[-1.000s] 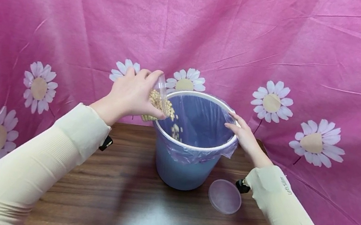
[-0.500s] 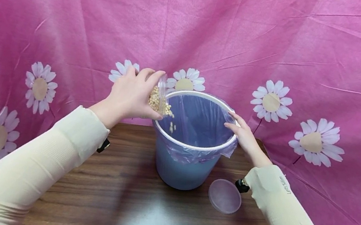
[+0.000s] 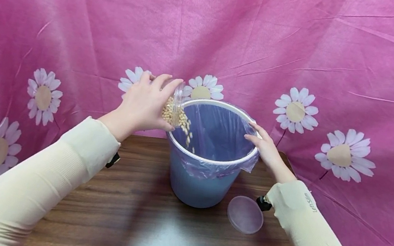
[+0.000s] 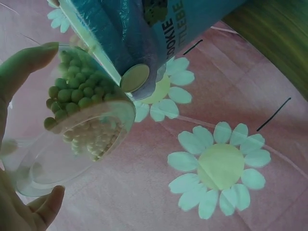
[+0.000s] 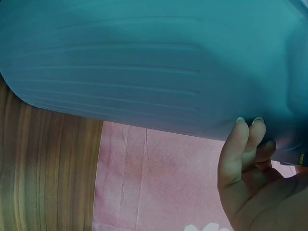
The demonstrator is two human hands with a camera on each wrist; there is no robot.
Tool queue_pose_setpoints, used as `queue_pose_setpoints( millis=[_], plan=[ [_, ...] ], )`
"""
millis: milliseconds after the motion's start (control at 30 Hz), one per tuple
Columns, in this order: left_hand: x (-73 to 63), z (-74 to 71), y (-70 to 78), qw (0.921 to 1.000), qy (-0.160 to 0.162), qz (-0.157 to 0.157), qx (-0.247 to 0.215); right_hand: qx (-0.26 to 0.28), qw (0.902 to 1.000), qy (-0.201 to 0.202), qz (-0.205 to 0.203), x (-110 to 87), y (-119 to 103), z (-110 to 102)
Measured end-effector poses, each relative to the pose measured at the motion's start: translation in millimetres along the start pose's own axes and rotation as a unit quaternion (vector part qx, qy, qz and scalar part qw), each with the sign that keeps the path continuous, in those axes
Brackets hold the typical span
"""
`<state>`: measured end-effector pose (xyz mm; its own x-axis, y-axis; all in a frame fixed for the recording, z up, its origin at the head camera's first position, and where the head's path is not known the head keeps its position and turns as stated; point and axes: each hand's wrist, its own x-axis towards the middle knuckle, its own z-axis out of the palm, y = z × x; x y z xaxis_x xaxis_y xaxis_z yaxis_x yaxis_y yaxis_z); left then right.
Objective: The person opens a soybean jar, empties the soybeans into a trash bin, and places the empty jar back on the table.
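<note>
A clear plastic jar (image 4: 72, 159) of pale round beans (image 4: 79, 86) is gripped by my left hand (image 3: 142, 103). It lies tipped on its side with its mouth over the left rim of a blue trash can (image 3: 199, 188). Beans spill from the mouth and fall inside the can. A thin purplish bag (image 3: 216, 126) lines the can and folds out over its white rim. My right hand (image 3: 267, 151) holds the can at the right side of the rim. In the right wrist view, fingertips (image 5: 248, 126) of that hand press on the can's outer wall.
A round translucent lid (image 3: 245, 215) lies flat on the brown wooden table (image 3: 109, 212), right of the can's base. Behind the table and at both sides hangs a pink cloth (image 3: 213, 22) with printed daisies.
My left hand has turned the jar a little further, and beans keep pouring from it. The right hand, the can and the lid stay where they were.
</note>
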<state>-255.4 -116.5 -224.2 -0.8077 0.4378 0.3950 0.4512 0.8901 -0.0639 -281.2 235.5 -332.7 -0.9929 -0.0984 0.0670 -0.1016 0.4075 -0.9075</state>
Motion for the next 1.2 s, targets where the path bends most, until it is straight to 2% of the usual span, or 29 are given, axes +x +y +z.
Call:
queue_pose_setpoints(
  millis=[533,733,1200],
  plan=[
    [1.7,3.9,-0.8,0.9987,0.035,0.034,0.014,-0.004,1.0,0.003,0.001,1.0,0.5,0.0],
    [2.7,6.4,-0.7,0.9963,0.057,0.06,0.023,-0.006,1.0,0.003,0.002,1.5,0.7,-0.2],
    [1.5,7.9,0.2,0.989,0.08,0.112,0.054,-0.008,0.9999,0.007,-0.005,3.1,3.3,0.7]
  ],
)
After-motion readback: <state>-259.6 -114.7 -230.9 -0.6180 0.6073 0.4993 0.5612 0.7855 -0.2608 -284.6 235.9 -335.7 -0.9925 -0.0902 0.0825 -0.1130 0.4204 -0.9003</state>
